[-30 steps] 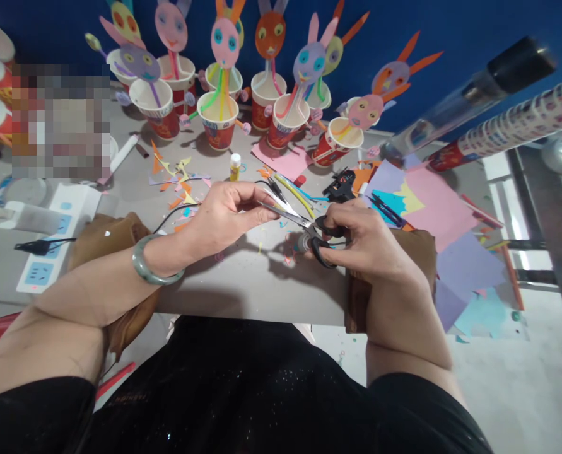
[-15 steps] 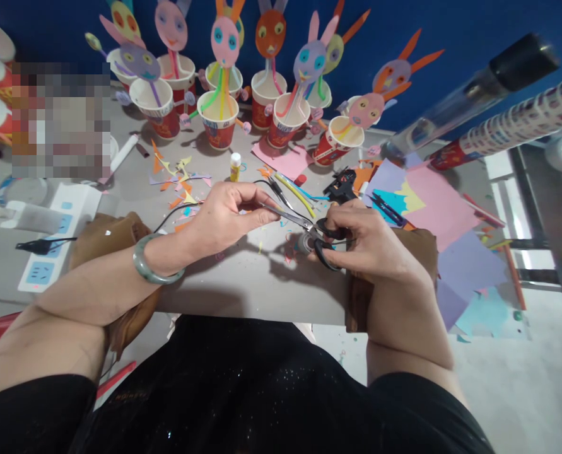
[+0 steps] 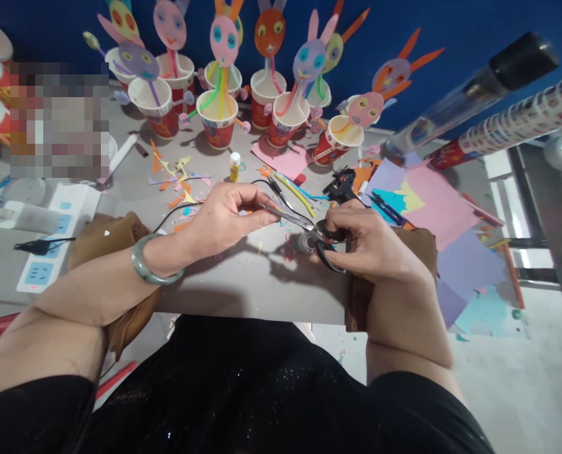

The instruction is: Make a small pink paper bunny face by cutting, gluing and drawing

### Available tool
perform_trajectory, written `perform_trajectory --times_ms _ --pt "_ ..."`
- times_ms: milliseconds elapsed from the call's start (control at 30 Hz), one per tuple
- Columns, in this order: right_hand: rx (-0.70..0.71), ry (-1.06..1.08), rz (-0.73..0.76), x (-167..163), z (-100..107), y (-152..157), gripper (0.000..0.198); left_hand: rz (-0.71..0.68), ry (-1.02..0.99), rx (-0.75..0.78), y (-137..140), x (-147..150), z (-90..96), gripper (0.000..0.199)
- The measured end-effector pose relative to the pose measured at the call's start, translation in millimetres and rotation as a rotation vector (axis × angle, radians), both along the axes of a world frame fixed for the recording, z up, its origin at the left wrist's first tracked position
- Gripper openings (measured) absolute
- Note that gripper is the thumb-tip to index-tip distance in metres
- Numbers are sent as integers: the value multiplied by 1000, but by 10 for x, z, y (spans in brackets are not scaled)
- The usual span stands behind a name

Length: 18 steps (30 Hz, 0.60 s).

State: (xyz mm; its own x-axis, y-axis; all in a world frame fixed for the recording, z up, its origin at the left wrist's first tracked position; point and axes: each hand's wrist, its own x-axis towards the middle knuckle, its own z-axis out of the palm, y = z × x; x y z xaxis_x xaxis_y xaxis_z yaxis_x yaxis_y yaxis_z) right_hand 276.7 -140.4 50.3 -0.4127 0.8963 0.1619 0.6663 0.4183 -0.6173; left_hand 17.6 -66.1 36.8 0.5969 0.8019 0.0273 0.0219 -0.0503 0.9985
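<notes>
My right hand (image 3: pixel 361 239) holds a pair of scissors (image 3: pixel 299 221) by black handles, fingers through the loops, blades pointing left. The tips reach my left hand (image 3: pixel 240 214), whose thumb and fingers are pinched together. What lies in that pinch, if anything, is too small or hidden to make out. Below the hands, a small round clear object (image 3: pixel 304 243) sits on the grey table (image 3: pixel 257 290), partly behind the scissors. Just beyond the hands lie a yellow pipe cleaner (image 3: pixel 297 194) and a black cable (image 3: pixel 281 192).
Red paper cups (image 3: pixel 218 129) with paper rabbit faces line the back. A glue stick (image 3: pixel 234 167), paper scraps (image 3: pixel 179 176) and a black glue gun (image 3: pixel 340 183) lie before them. Coloured paper sheets (image 3: pixel 446 202) spread right; a white power strip (image 3: pixel 58 239) lies left.
Both hands keep nearly the same place. The scissors' handles have shifted very slightly; nothing has been let go or taken up.
</notes>
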Motion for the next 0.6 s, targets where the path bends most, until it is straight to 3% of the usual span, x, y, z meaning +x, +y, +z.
perform_trajectory --times_ms 600 --pt "-8 22 -30 7 -17 7 38 0 7 11 -11 0 23 10"
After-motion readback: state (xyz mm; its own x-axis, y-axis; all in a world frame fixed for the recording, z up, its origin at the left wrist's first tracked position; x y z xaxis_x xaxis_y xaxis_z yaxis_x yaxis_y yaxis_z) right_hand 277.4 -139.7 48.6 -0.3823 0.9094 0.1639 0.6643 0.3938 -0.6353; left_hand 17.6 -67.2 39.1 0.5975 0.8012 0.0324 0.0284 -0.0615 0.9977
